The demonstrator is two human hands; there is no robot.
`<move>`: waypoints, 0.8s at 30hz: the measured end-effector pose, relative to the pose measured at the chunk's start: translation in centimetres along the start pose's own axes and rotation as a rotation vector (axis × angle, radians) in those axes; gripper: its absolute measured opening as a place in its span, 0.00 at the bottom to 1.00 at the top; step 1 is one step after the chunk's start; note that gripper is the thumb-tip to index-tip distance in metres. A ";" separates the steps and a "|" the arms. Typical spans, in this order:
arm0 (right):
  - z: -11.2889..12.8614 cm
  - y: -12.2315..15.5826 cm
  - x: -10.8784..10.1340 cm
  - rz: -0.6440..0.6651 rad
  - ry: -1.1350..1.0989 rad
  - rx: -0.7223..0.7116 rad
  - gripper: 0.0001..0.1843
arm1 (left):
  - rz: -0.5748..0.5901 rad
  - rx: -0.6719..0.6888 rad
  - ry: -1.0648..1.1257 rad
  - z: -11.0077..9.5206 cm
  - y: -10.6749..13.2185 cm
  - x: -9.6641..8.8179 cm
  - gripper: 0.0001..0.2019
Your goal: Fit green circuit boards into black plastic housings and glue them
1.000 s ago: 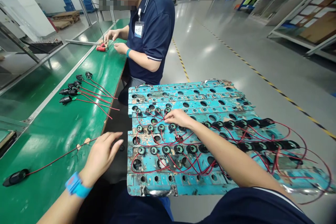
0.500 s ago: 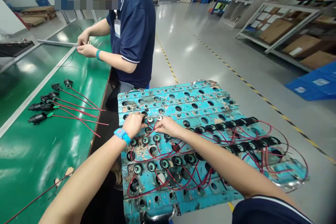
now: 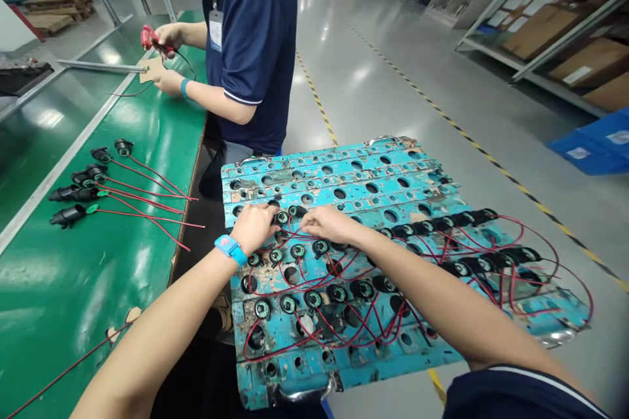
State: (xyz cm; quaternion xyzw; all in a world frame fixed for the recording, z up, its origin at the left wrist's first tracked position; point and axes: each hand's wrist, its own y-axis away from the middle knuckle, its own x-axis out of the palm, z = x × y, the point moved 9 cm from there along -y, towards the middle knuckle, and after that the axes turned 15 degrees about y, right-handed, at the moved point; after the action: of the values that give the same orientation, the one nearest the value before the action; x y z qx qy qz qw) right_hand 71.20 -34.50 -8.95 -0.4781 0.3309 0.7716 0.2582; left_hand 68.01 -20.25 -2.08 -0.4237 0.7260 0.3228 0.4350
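A worn turquoise fixture plate (image 3: 373,177) full of round holes lies in front of me. Several small round black parts (image 3: 297,250) with red wires sit in its holes. My left hand (image 3: 253,227), with a blue wristband, rests curled on the plate's upper left, fingertips pinching at a round part (image 3: 282,217). My right hand (image 3: 328,222) lies just to the right, fingers bent down onto the red wires and parts of the same row. More black parts (image 3: 462,219) with red wires lie across the plate's right side.
A green workbench (image 3: 88,275) at left carries several black parts (image 3: 73,194) with red leads. A co-worker in a dark polo (image 3: 255,46) stands at the bench holding a red tool (image 3: 147,36). Shelving with cartons (image 3: 550,26) and a blue crate (image 3: 594,144) stand at right.
My left hand has come off the green bench onto the plate beside my right hand. The co-worker has picked up a red tool. The view has shifted a little.
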 end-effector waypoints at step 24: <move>-3.9 0.8 -3.8 -0.229 -0.171 0.020 0.19 | -0.076 0.015 -0.058 -2.4 -2.4 1.0 0.16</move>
State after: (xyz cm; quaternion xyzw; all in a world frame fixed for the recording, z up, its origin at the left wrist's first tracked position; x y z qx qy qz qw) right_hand 74.36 -38.29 -6.59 -0.4424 0.2587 0.7717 0.3767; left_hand 69.01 -23.66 -2.20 -0.4382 0.6987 0.3127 0.4712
